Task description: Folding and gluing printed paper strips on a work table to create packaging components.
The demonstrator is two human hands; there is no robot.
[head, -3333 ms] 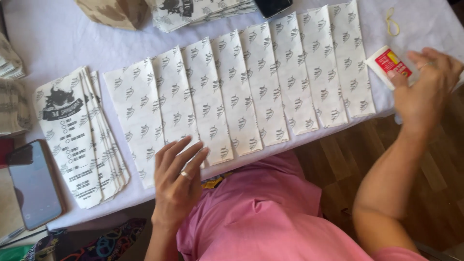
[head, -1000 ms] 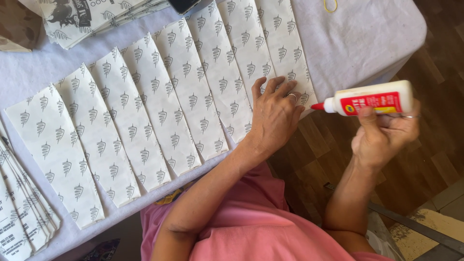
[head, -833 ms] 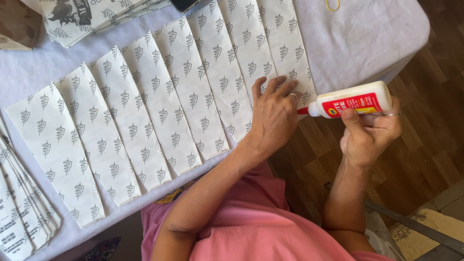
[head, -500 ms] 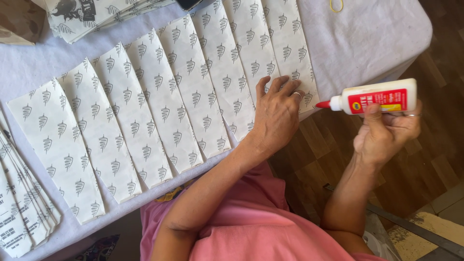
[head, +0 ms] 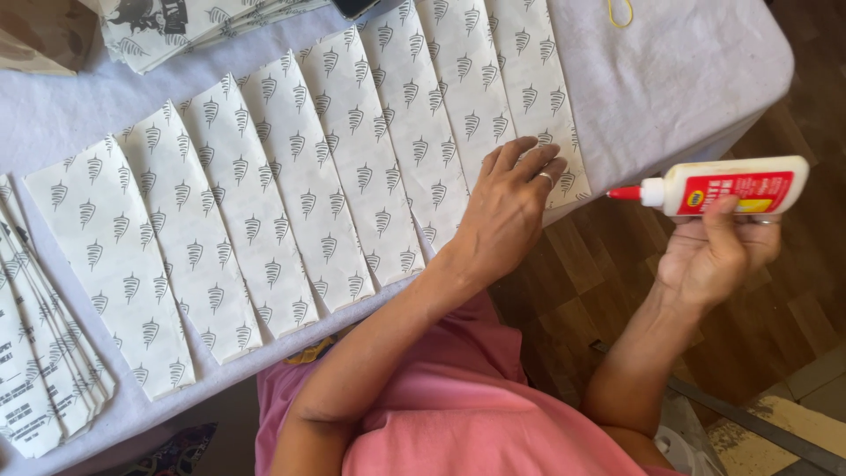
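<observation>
My left hand (head: 507,207) lies flat, fingers together, on the near end of the rightmost sheets in a row of several overlapping white printed paper sheets (head: 291,194). These sheets carry a grey repeated motif and lie on a table with a white cloth (head: 679,62). My right hand (head: 718,251) is off the table's right edge, over the wooden floor, holding a white glue bottle (head: 736,187) with a red label. Its red nozzle points left toward the paper edge, a short gap away.
A stack of printed paper bags (head: 40,353) lies at the left edge, another pile (head: 194,22) at the top left beside a brown object (head: 40,35). A yellow rubber band (head: 619,11) lies on the cloth at the top right. Wooden floor (head: 775,335) is to the right.
My left hand moved from the left end of the row to its right end. My right hand lifted the glue bottle, brought the nozzle near the paper edge, then drew it slightly right.
</observation>
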